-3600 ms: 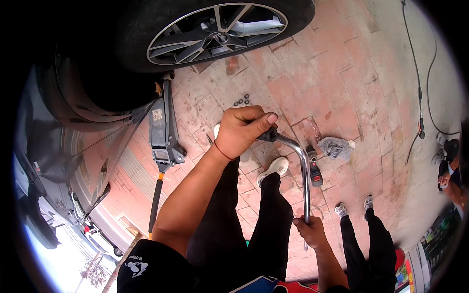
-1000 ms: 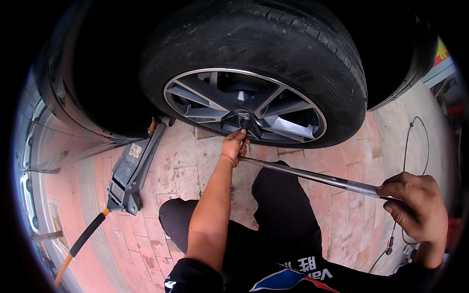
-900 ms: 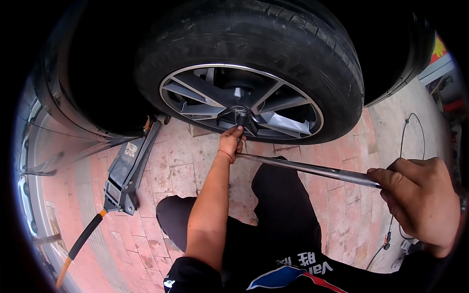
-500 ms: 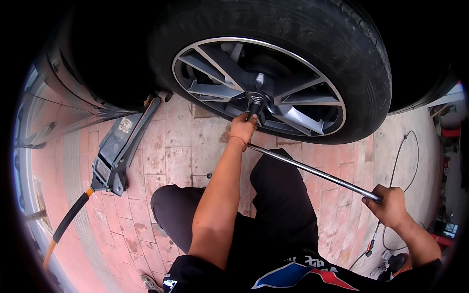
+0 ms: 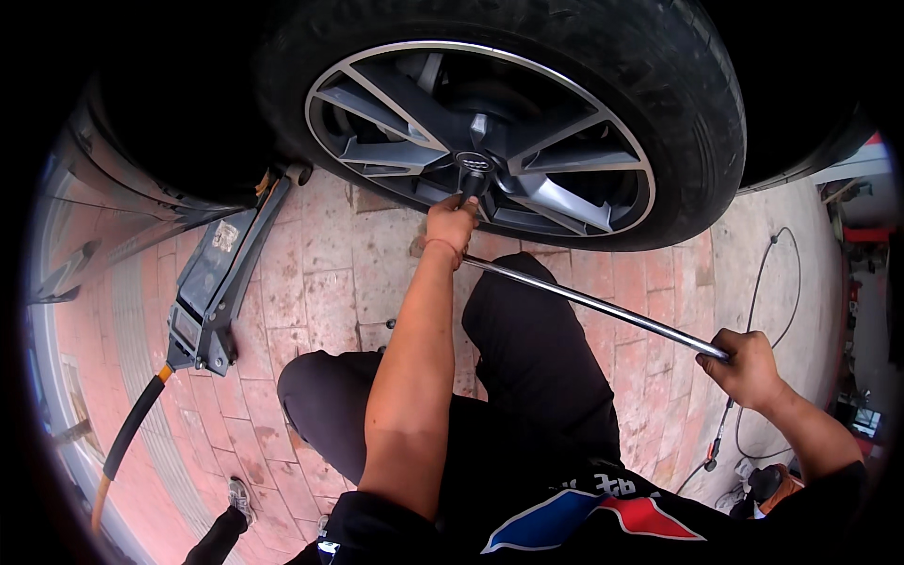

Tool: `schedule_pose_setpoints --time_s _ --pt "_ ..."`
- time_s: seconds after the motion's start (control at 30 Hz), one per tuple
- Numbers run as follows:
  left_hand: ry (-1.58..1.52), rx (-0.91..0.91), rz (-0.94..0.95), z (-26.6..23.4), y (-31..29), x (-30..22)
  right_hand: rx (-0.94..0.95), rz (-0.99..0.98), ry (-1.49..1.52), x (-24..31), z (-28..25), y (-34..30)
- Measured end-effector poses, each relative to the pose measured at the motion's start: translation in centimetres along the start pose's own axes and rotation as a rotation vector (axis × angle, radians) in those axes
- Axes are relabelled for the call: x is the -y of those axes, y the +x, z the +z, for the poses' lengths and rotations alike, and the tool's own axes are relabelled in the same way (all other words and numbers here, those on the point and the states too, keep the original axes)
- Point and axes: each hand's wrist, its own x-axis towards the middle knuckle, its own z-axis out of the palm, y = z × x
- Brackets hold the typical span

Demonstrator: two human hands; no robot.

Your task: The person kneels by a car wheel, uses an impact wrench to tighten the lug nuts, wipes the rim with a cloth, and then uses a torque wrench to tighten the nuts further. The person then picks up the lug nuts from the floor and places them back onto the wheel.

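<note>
A long chrome breaker bar (image 5: 603,307) slants from the wheel's centre toward the right. My left hand (image 5: 450,228) is closed around its head end, by the dark socket (image 5: 472,185) set against the wheel just below the hub cap. Around the bar's far end the fingers of my right hand (image 5: 749,369) are wrapped. The silver-and-black alloy wheel (image 5: 565,202) with its black tire (image 5: 702,141) stands in front of me. What the socket sits on is hidden.
On the left a grey floor jack (image 5: 218,264) reaches under the dark car body (image 5: 122,226), its padded handle (image 5: 135,424) slanting toward me. A black hose (image 5: 756,292) loops on the tiled floor at right. Another person's shoe (image 5: 241,499) shows at lower left.
The view has shifted, so wheel, bar and jack sit slightly higher and farther left. Both hands keep their hold on the bar. More of the other person's leg shows at lower left.
</note>
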Motion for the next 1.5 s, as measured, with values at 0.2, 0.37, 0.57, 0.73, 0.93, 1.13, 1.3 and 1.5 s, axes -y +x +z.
schedule_pose_setpoints --time_s 0.2,0.37,0.57,0.73,0.93,1.13,1.3,1.5 --pt "-0.015 0.004 -0.021 0.0 0.1 0.4 0.014 0.021 -0.011 0.1 -0.1 -0.1" --pt "0.007 0.003 -0.033 0.2 -0.2 1.5 0.018 -0.012 -0.104 0.7 -2.3 -0.2" --pt "-0.070 0.047 -0.006 1.1 0.0 1.3 -0.016 -0.020 -0.187 1.2 -2.8 0.0" --pt "-0.184 0.165 -0.039 -2.2 0.5 2.1 -0.225 -0.268 -0.345 6.3 -5.3 -2.9" --pt "-0.199 0.202 0.002 -3.8 -1.3 1.2 -0.265 -0.319 -0.376 3.5 -1.8 -5.7" --pt "0.390 0.230 -0.030 2.0 -8.5 -3.0 -0.161 0.252 0.065 -5.2 15.0 -11.2" --pt "0.311 0.406 -0.026 -3.9 -9.2 -6.4 -0.404 0.071 0.197 -4.7 18.6 -7.4" --pt "0.135 0.323 0.035 -3.5 -8.6 -7.7 -0.436 0.069 0.163 -5.5 16.3 -3.2"
